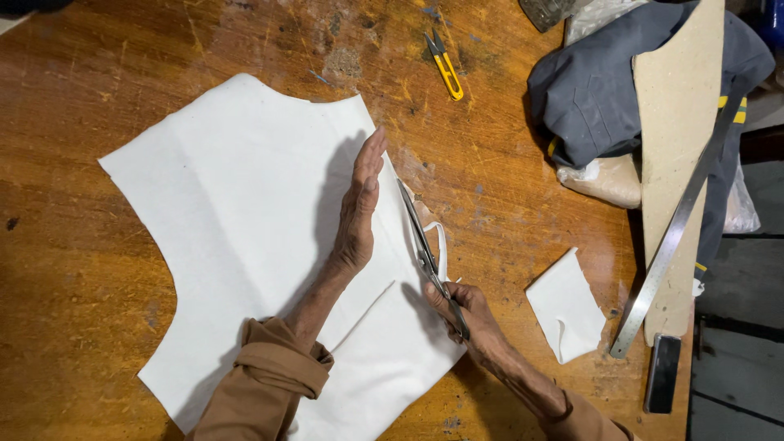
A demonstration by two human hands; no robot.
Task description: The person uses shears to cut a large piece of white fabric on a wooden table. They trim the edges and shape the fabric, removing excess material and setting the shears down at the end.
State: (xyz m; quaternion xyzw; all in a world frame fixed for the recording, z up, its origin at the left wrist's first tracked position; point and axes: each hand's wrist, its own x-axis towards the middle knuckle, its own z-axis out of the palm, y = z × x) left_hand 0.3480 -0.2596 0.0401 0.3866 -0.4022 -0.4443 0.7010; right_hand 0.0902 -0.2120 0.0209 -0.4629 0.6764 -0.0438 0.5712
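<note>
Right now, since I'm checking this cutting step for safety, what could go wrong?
The left hand stands on edge right beside the scissors, so its fingers could get nicked. The white fabric is pinned only along that hand, so it might shift and spoil the cut. The trimmed strip curling by the blades could snag.

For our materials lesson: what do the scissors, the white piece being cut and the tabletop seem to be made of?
Scissors: metal, by the grey shine of the blades.
White piece: likely woven cloth, matte and limp, creased.
Tabletop: wood, varnished and glossy, with grain, scratches and worn patches.
</note>
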